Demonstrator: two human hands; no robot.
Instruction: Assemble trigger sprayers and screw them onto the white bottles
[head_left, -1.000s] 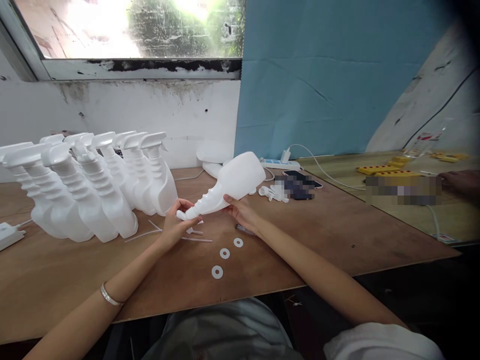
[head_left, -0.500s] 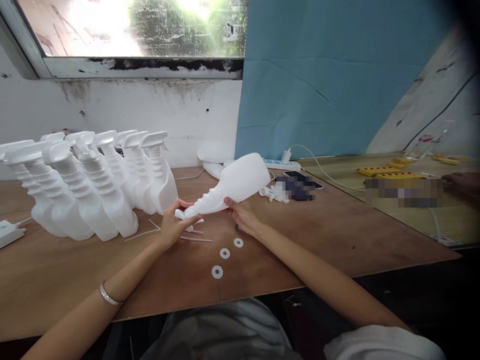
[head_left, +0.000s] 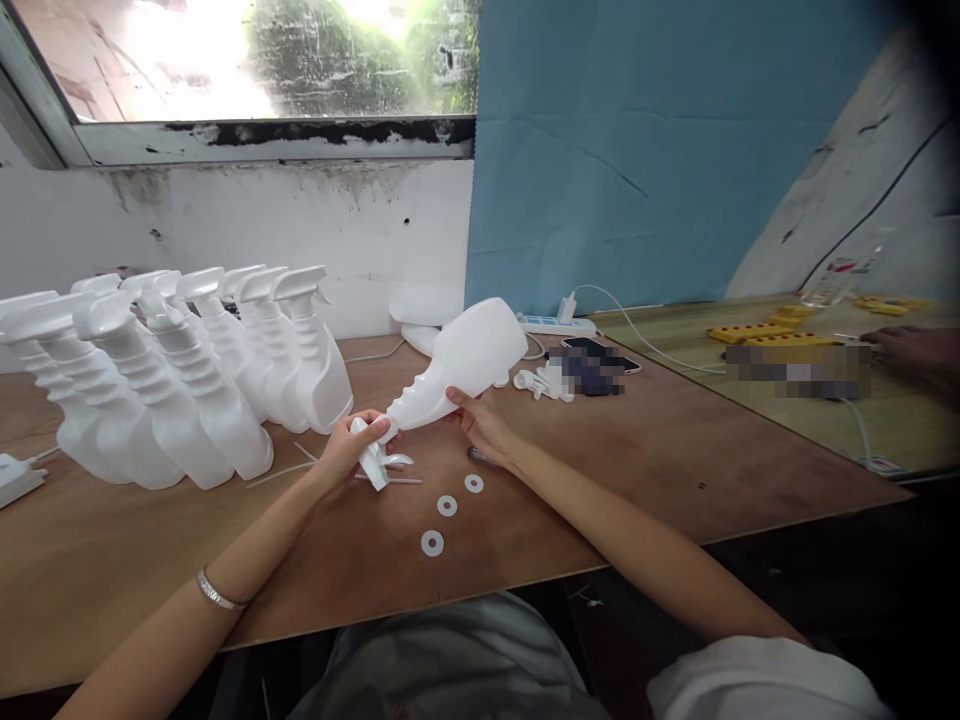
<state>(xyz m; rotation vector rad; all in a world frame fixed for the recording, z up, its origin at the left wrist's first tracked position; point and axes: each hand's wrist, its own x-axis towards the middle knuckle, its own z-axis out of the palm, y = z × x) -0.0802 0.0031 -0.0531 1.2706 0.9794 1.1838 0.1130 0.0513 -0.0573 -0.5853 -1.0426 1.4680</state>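
My right hand [head_left: 484, 428] grips the ribbed neck of a white plastic bottle [head_left: 465, 362], which lies tilted with its base up and to the right. My left hand [head_left: 346, 452] is closed on a white trigger spray head [head_left: 373, 458] at the bottle's mouth. A thin white tube [head_left: 394, 480] lies on the wooden table [head_left: 675, 460] just below the spray head. Three white ring washers [head_left: 447, 506] lie in a row in front of my hands.
A row of several finished white spray bottles [head_left: 187, 370] stands at the left. A power strip [head_left: 559, 325] with a cable, a dark phone [head_left: 600, 360] and loose spray heads [head_left: 536, 382] lie behind. Another person's hand [head_left: 911, 350] rests at the far right near yellow parts [head_left: 757, 334].
My left hand has shifted at the bottle's mouth, and the trigger spray head now shows in its fingers, angled downward. The bottle has tilted a little more upright.
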